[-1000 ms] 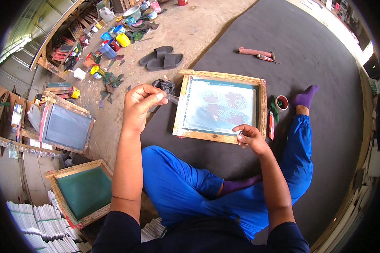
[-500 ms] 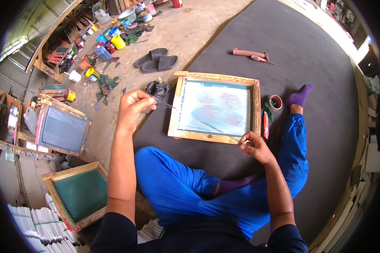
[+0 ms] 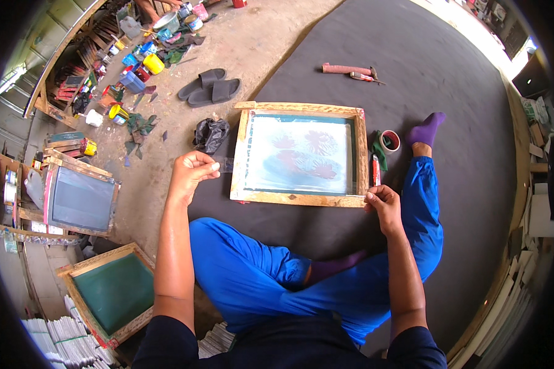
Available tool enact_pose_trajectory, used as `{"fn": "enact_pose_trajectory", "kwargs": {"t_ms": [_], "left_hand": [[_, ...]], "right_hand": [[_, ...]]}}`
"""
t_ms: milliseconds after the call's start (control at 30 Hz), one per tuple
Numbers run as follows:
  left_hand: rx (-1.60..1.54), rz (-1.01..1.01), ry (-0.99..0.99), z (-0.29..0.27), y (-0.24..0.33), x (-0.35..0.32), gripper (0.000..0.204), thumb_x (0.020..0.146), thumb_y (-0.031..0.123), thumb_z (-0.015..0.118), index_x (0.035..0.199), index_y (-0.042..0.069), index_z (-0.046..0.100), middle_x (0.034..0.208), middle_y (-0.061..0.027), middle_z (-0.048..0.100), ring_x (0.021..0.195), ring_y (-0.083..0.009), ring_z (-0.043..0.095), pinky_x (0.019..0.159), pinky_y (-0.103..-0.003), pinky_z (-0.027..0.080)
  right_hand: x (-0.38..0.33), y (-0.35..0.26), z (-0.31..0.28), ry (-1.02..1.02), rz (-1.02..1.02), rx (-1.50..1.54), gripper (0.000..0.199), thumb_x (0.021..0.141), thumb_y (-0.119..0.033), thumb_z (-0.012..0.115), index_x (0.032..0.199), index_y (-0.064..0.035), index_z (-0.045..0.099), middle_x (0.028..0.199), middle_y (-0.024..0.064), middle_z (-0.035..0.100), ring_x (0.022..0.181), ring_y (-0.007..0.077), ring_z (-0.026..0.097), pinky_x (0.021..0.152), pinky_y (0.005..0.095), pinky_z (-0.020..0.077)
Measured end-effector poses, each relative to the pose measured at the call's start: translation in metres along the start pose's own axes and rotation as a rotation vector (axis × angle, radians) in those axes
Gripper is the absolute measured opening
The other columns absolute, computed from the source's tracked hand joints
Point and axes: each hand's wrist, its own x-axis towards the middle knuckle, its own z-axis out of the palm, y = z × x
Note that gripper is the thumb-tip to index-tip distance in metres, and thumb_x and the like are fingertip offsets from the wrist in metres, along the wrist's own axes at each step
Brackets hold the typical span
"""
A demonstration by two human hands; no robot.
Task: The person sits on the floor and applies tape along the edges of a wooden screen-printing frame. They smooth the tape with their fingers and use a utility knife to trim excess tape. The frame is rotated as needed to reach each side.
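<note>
My left hand (image 3: 192, 176) is closed in a pinch on one end of a strip of transparent tape (image 3: 226, 165), just left of a wooden screen-printing frame (image 3: 295, 198). At the frame's lower right corner, my right hand (image 3: 384, 207) has thumb and fingers pressed together, holding the strip's other end. Between the hands the tape runs across the frame but hardly shows. The frame lies on the dark sheet, and its pale mesh (image 3: 271, 136) bears leaf-like shapes with a green border.
Right of the frame are a tape roll (image 3: 389, 141), a green rag (image 3: 378, 155) and a red cutter (image 3: 375, 170). A hammer (image 3: 349, 69) lies beyond. Left are a black plastic bag (image 3: 211, 135), sandals (image 3: 212, 89), paint pots (image 3: 154, 64) and another framed screen (image 3: 114, 289).
My left hand has lowered, and my right hand has shifted right to the frame's corner. The strip, slanting and visible before, is now stretched lower. The whole view has shifted slightly.
</note>
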Motion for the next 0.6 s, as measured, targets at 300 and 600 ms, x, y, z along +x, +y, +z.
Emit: {"fn": "enact_pose_trajectory", "kwargs": {"t_ms": [300, 600], "left_hand": [[0.000, -0.177, 0.021, -0.007, -0.083, 0.020, 0.011, 0.089, -0.002, 0.078, 0.098, -0.001, 0.071, 0.086, -0.0115, 0.076, 0.073, -0.0181, 0.075, 0.069, -0.029, 0.063], [0.027, -0.260, 0.007, -0.011, -0.128, 0.036, 0.025, 0.090, -0.001, 0.077, 0.111, -0.005, 0.066, 0.091, -0.0142, 0.075, 0.077, -0.0181, 0.074, 0.072, -0.031, 0.062]], "right_hand": [[0.021, 0.017, -0.007, 0.149, 0.117, -0.116, 0.021, 0.094, -0.013, 0.077, 0.105, 0.0043, 0.073, 0.081, 0.0038, 0.070, 0.064, 0.0111, 0.064, 0.058, 0.0249, 0.0509], [0.051, 0.020, 0.002, 0.135, 0.180, -0.450, 0.017, 0.090, -0.006, 0.074, 0.102, 0.0059, 0.074, 0.076, 0.0080, 0.071, 0.060, 0.0128, 0.066, 0.055, 0.0268, 0.0521]]}}
